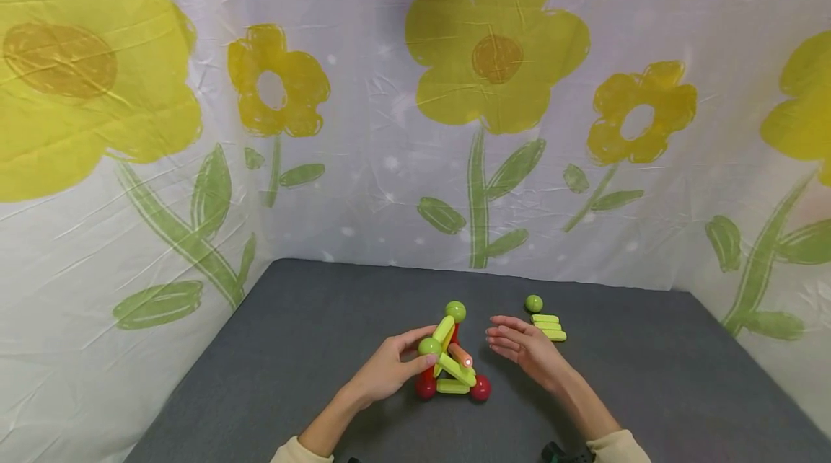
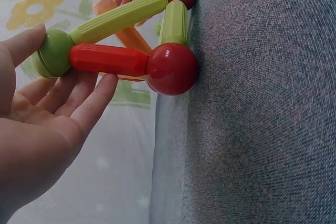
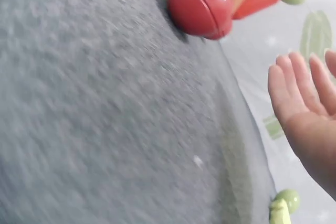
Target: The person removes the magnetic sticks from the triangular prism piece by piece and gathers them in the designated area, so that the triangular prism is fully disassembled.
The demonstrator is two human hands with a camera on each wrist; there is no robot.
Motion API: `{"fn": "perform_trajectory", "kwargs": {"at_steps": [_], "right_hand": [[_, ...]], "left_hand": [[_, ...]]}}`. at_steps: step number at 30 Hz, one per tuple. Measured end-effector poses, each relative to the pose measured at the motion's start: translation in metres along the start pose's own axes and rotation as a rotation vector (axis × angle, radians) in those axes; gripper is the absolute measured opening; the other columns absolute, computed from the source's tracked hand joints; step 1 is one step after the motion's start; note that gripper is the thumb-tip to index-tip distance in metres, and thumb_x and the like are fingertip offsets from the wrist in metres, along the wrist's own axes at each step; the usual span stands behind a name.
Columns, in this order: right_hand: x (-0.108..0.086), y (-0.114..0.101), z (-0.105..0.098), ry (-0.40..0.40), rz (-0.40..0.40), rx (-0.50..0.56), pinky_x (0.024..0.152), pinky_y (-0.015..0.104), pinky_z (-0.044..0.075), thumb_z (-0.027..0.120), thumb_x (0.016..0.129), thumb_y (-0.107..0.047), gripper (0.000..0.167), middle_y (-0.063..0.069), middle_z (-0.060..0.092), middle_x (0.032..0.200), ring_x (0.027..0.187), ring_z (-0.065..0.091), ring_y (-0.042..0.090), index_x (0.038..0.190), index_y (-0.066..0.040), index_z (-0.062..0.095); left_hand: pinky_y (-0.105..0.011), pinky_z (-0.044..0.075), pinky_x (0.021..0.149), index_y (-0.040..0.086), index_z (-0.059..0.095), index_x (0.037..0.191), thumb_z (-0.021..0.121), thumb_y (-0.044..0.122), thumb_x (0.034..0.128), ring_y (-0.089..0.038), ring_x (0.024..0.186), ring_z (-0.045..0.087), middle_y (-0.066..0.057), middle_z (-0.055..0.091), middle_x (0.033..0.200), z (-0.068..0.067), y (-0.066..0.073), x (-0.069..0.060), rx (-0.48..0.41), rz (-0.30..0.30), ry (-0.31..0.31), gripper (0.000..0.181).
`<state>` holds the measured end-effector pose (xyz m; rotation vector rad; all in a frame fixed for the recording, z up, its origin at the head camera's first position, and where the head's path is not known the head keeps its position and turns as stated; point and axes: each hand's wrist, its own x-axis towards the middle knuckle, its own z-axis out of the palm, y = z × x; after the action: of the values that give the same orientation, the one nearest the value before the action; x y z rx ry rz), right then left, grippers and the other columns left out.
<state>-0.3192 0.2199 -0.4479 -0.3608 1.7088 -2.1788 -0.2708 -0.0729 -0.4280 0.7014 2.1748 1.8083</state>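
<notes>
A frame built of ball and rod toy pieces stands on the table, with red balls (image 1: 480, 388) at its base and green balls higher up. Thumb and fingers of my left hand (image 1: 383, 372) hold its near green ball (image 2: 54, 51); a fingertip lies by the red rod (image 2: 110, 60) that runs down to a red ball (image 2: 173, 69). An orange rod (image 1: 460, 355) slants up, one end free in the head view. To the right of the frame, my right hand (image 1: 524, 349) hovers apart from it, fingers extended and holding nothing.
Several loose yellow-green rods (image 1: 549, 327) lie side by side at the right, with a loose green ball (image 1: 534, 303) just behind them. A dark grey cloth covers the table (image 1: 273, 362). A flower-printed curtain (image 1: 370, 160) hangs around its back and sides.
</notes>
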Motion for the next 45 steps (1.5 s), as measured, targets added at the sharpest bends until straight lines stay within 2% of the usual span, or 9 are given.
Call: {"fn": "perform_trajectory", "kwargs": {"at_steps": [4,6,9,12,17,23,29,37,45], "right_hand": [[0.003,0.006,0.007,-0.101,-0.027,0.021,0.099,0.037,0.041,0.044,0.101,-0.002,0.024,0.007,0.062,0.111,0.108,0.059,0.021,0.120,-0.009,0.057],[0.004,0.008,0.010,-0.137,-0.042,0.021,0.099,0.037,0.041,0.042,0.100,0.001,0.027,0.008,0.061,0.112,0.109,0.058,0.022,0.120,-0.009,0.057],[0.005,0.011,0.014,-0.158,-0.062,-0.015,0.097,0.036,0.043,0.044,0.097,0.005,0.029,0.009,0.060,0.114,0.112,0.056,0.025,0.122,-0.007,0.055],[0.006,0.013,0.019,-0.166,-0.082,-0.102,0.098,0.035,0.042,0.045,0.094,0.009,0.034,0.013,0.058,0.120,0.117,0.053,0.027,0.127,0.001,0.050],[0.007,0.016,0.028,-0.196,-0.082,-0.233,0.096,0.033,0.044,0.046,0.091,0.011,0.041,0.019,0.054,0.128,0.119,0.051,0.022,0.132,0.011,0.040],[0.008,0.019,0.035,-0.263,-0.137,-0.267,0.088,0.034,0.049,0.059,0.092,-0.001,0.046,0.018,0.056,0.127,0.115,0.054,0.021,0.132,0.011,0.040],[0.009,0.021,0.040,-0.317,-0.249,-0.312,0.083,0.030,0.051,0.060,0.091,0.003,0.045,0.026,0.055,0.122,0.113,0.055,0.020,0.130,0.012,0.041],[0.011,0.021,0.044,-0.314,-0.376,-0.455,0.081,0.030,0.051,0.060,0.089,0.007,0.044,0.026,0.059,0.109,0.109,0.055,0.039,0.130,0.008,0.042],[0.011,0.023,0.043,-0.276,-0.466,-0.528,0.086,0.037,0.049,0.062,0.087,0.009,0.046,0.026,0.059,0.104,0.101,0.058,0.039,0.127,0.013,0.039]], "left_hand": [[-0.038,0.048,0.091,0.006,0.044,0.142,0.062,0.029,0.0943,-0.029,0.117,0.053,-0.015,0.048,0.135,0.000,0.000,0.000,-0.007,-0.008,0.003,0.056],[-0.038,0.048,0.091,0.006,0.044,0.142,0.062,0.029,0.0943,-0.029,0.117,0.053,-0.015,0.048,0.135,0.000,0.000,0.000,-0.009,-0.007,0.003,0.056],[-0.038,0.048,0.091,0.005,0.044,0.141,0.062,0.028,0.0946,-0.029,0.117,0.053,-0.014,0.049,0.135,0.000,0.000,0.000,-0.007,0.002,0.002,0.055],[-0.037,0.048,0.091,0.005,0.044,0.141,0.061,0.027,0.0951,-0.029,0.116,0.053,-0.014,0.049,0.135,0.000,0.000,0.000,-0.007,0.012,-0.002,0.054],[-0.036,0.048,0.091,0.006,0.045,0.141,0.061,0.027,0.0952,-0.028,0.117,0.053,-0.014,0.049,0.135,-0.001,-0.001,0.000,-0.002,0.017,-0.005,0.053],[-0.037,0.047,0.091,0.006,0.044,0.141,0.061,0.027,0.0950,-0.028,0.118,0.052,-0.014,0.048,0.137,-0.001,0.001,-0.001,-0.006,0.017,-0.004,0.054],[-0.037,0.047,0.091,0.006,0.044,0.142,0.060,0.027,0.0955,-0.028,0.119,0.051,-0.013,0.047,0.138,-0.001,0.002,-0.001,-0.014,0.011,-0.009,0.053],[-0.038,0.046,0.092,0.007,0.044,0.142,0.060,0.028,0.0956,-0.028,0.119,0.051,-0.013,0.047,0.139,-0.001,0.000,-0.001,-0.011,0.016,-0.009,0.054],[-0.038,0.047,0.092,0.006,0.043,0.142,0.060,0.028,0.0953,-0.028,0.119,0.052,-0.014,0.047,0.138,-0.001,-0.001,0.000,-0.016,0.009,-0.011,0.054]]}}
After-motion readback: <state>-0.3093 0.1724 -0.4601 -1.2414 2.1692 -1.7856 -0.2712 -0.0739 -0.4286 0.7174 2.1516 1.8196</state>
